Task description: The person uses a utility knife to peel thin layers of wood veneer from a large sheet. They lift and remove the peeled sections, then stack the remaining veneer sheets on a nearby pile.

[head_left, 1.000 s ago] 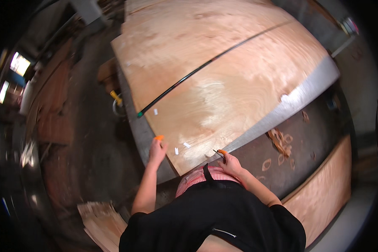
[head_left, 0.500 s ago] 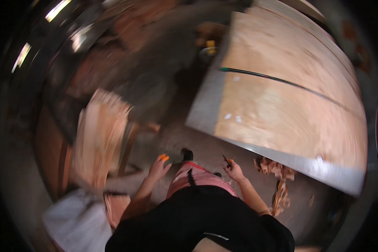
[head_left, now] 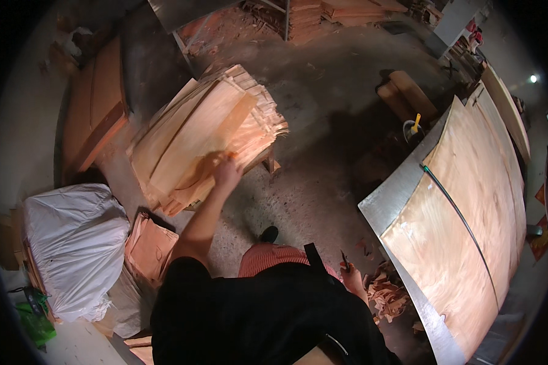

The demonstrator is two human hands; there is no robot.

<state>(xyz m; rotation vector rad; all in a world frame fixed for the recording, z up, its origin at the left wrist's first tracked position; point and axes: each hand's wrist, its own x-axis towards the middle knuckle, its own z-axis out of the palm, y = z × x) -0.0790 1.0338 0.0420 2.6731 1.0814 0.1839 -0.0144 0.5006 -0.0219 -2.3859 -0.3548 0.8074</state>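
My left hand [head_left: 228, 173] is stretched out over a stack of thin wood veneer sheets [head_left: 189, 139]. Something orange covers a fingertip, and the fingers look extended against the near right part of the stack. Low beside my right hip, my right hand [head_left: 352, 281] is closed around a slim, dark, knife-like tool [head_left: 345, 260] whose tip points up and away. The sheets have ragged ends on the far right side and lie slanted on a low support.
At right stands a big veneer-topped pile [head_left: 463, 225] on a metal sheet, crossed by a dark green strip. Veneer scraps [head_left: 388, 295] litter the floor beside it. A white-covered bundle [head_left: 73, 243] and reddish sheets [head_left: 149, 246] lie left. A brown board [head_left: 97, 109] stands behind them.
My view has turned to the left and steadied. The left hand has moved from near my body out to the veneer stack. My right hand stays low with the dark tool.
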